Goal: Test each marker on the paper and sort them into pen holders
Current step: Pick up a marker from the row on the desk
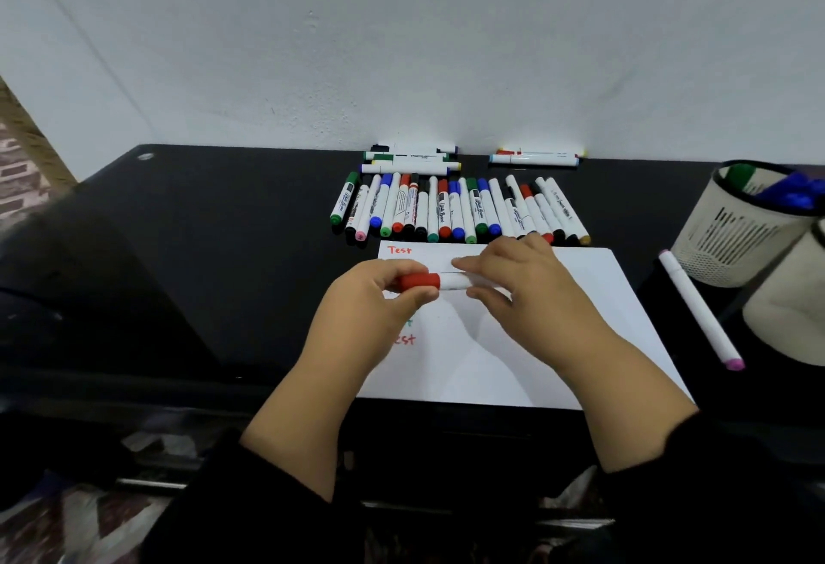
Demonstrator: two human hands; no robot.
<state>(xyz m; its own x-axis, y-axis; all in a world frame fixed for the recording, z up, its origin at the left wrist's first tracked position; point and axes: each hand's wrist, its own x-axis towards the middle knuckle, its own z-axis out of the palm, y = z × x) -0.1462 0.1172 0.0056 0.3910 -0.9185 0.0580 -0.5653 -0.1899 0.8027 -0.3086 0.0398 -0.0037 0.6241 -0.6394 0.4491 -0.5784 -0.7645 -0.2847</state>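
**Red marker held in both hands over the paper**

Just above centre, the left hand [379,291] pinches the red cap [419,281] of a marker [451,281] between thumb and curled fingers. The right hand [527,286] grips the white barrel from the 3 o'clock side, fingers curled round it. The marker lies level, cap pointing to 9 o'clock, held above the paper [593,322]; cap and barrel meet, and I cannot tell whether the cap is fully seated.

The paper lies on a black table [201,251] and bears "Test" in red [399,250] at its 11 o'clock corner.

At 12 o'clock from the hands a row of markers [446,210] lies side by side, with two smaller groups [410,157] against the wall [402,50].

At 3 o'clock a white holder [741,233] contains blue and green markers. A second holder [790,318] stands just beside it, nearer the person. A pink-tipped marker [698,309] lies between paper and holders.
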